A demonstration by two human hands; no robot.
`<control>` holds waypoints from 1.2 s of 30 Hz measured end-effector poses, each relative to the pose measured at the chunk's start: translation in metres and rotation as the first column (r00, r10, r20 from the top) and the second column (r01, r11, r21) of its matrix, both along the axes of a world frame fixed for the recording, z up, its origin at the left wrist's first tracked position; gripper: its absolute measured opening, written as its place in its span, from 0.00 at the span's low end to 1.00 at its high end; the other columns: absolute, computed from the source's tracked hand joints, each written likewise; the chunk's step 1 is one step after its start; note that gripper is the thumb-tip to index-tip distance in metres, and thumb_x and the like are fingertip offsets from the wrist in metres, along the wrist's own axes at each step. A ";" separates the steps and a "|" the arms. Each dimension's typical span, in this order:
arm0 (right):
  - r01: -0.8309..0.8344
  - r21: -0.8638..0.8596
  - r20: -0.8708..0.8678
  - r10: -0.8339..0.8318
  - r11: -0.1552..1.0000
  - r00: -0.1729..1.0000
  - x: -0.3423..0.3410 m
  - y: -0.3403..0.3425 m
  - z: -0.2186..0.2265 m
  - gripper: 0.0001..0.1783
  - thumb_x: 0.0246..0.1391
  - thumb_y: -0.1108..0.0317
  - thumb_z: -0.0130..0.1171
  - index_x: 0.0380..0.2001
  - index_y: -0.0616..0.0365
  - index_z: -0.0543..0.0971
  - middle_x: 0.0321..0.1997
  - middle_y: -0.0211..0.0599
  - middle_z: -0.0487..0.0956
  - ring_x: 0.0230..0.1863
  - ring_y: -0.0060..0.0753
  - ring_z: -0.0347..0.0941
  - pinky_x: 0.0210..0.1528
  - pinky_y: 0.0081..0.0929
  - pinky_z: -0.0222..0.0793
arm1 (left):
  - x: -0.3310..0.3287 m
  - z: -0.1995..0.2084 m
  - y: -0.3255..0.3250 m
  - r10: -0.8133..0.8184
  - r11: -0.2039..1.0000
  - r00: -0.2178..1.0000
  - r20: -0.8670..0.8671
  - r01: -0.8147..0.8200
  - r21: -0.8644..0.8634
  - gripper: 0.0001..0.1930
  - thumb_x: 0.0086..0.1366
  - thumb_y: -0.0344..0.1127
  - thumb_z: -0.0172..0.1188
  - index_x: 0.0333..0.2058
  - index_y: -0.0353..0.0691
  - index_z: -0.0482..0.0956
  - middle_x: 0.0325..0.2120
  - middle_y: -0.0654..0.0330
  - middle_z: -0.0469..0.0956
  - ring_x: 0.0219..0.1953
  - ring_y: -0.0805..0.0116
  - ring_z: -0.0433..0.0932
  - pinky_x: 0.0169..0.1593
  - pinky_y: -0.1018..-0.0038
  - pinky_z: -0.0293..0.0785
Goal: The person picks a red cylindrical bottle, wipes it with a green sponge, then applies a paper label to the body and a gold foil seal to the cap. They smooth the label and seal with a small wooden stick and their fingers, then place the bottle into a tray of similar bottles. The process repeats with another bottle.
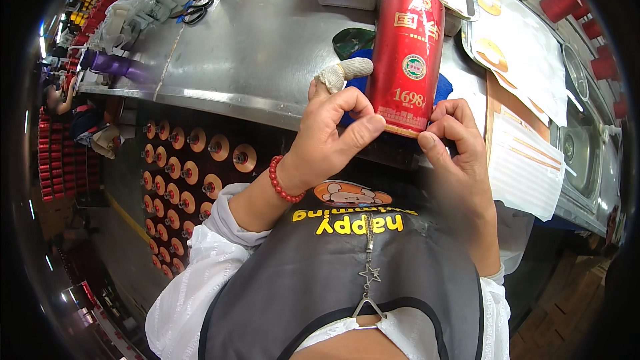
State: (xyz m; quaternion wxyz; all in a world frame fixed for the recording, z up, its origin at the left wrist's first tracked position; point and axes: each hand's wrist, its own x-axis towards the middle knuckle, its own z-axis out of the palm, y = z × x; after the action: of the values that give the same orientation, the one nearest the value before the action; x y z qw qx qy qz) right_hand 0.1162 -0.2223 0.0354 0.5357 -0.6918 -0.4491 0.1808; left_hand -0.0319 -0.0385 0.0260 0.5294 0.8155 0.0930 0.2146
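Observation:
A red bottle [408, 60] with gold and white print lies on a blue cloth [355, 85], its dark neck pointing away from me and its base toward me. My left hand [337, 123] is at the near left corner, thumb and curled forefinger pressed against the base edge. Pale knitted covers [345, 73] wrap two of its fingers, and a red bead bracelet circles the wrist. On the near right corner, my right hand [459, 135] pinches with thumb and bent forefinger. Whether a thin film or label edge is between the fingers is too small to tell.
The bottle rests on a metal worktable [247, 47]. Printed label sheets [523, 47] lie at right, with white strips [527, 160] nearer me. Black scissors [197, 9] and plastic wrapping [150, 13] are far left. Rows of bottles [190, 172] stand below the table's left edge.

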 end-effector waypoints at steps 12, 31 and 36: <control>0.031 -0.002 0.010 -0.031 1.000 0.999 -0.001 0.003 -0.002 0.09 0.55 0.72 0.66 0.27 0.65 0.77 0.37 0.38 0.69 0.37 0.29 0.67 0.36 0.24 0.66 | 0.002 -0.002 0.000 0.041 0.998 0.999 -0.019 -0.040 0.051 0.09 0.65 0.35 0.65 0.28 0.40 0.76 0.64 0.45 0.63 0.63 0.61 0.62 0.66 0.64 0.54; 0.031 -0.025 -0.005 -0.032 0.999 0.999 -0.001 0.002 -0.001 0.09 0.54 0.73 0.67 0.26 0.65 0.77 0.39 0.38 0.69 0.37 0.29 0.67 0.37 0.24 0.66 | 0.004 -0.005 -0.001 0.062 0.989 0.998 0.018 -0.064 0.132 0.09 0.64 0.35 0.66 0.29 0.40 0.75 0.63 0.43 0.64 0.63 0.59 0.62 0.66 0.63 0.54; 0.009 -0.005 -0.017 -0.009 1.000 1.000 0.001 0.001 -0.004 0.09 0.55 0.71 0.67 0.26 0.64 0.77 0.39 0.37 0.68 0.37 0.28 0.66 0.38 0.23 0.66 | 0.004 -0.004 -0.001 0.057 0.989 0.998 0.021 -0.060 0.136 0.09 0.63 0.35 0.66 0.29 0.40 0.75 0.62 0.44 0.65 0.63 0.58 0.63 0.67 0.63 0.54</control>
State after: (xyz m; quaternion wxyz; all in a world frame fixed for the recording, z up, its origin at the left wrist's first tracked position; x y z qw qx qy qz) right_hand 0.1176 -0.2209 0.0312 0.5385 -0.6936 -0.4410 0.1856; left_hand -0.0281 -0.0393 0.0220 0.4666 0.8449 0.0975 0.2428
